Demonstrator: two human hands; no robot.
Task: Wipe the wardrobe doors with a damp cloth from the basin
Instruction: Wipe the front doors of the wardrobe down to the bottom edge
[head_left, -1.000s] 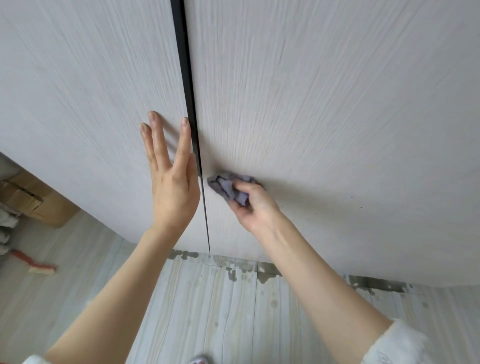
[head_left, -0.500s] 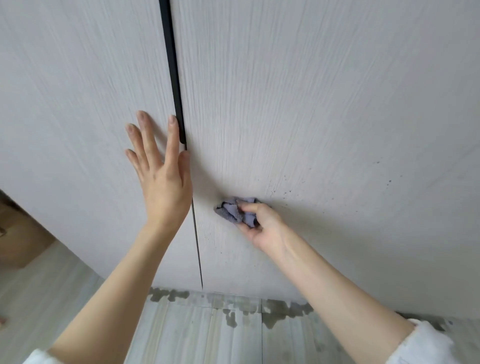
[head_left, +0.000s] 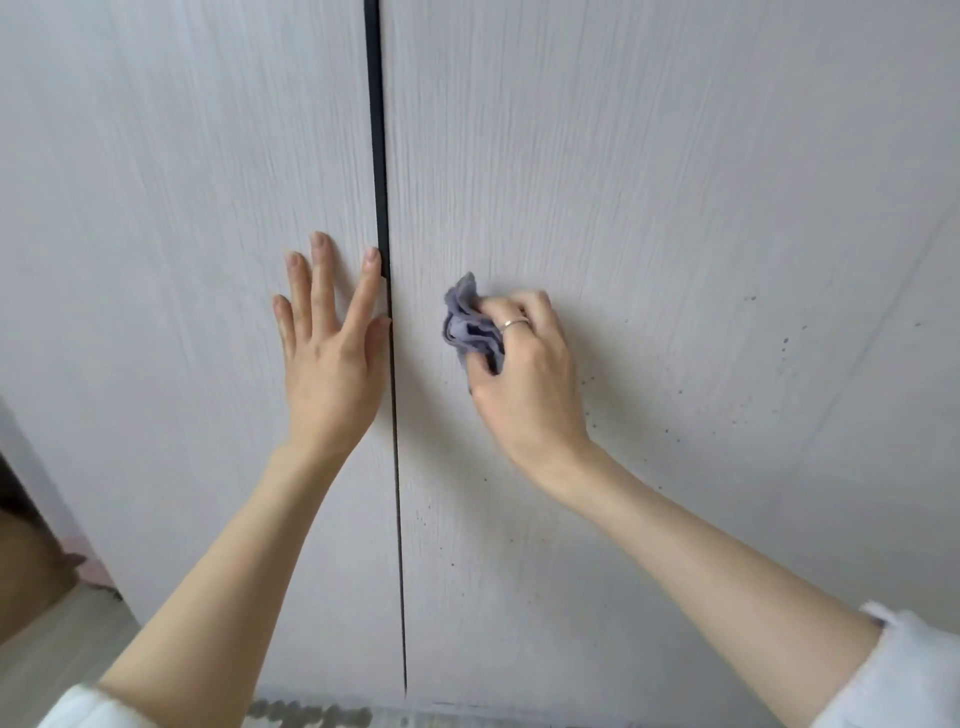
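Two pale wood-grain wardrobe doors fill the view, the left door (head_left: 171, 218) and the right door (head_left: 675, 182), split by a dark vertical gap (head_left: 378, 156). My left hand (head_left: 332, 353) lies flat on the left door with straight fingers, its thumb at the gap. My right hand (head_left: 524, 379) grips a crumpled grey-purple cloth (head_left: 467, 327) and presses it against the right door just right of the gap. Small dark specks dot the right door to the right of and below my right hand. No basin is in sight.
A strip of pale floor (head_left: 47, 654) shows at the lower left beside a brown object (head_left: 26, 566) at the wardrobe's left end. White sleeve cuffs sit at both bottom corners.
The view has tilted up, so the floor has almost left the frame. My right hand has carried the cloth up the right door, level with my left hand's fingers. The left hand stays flat on its door.
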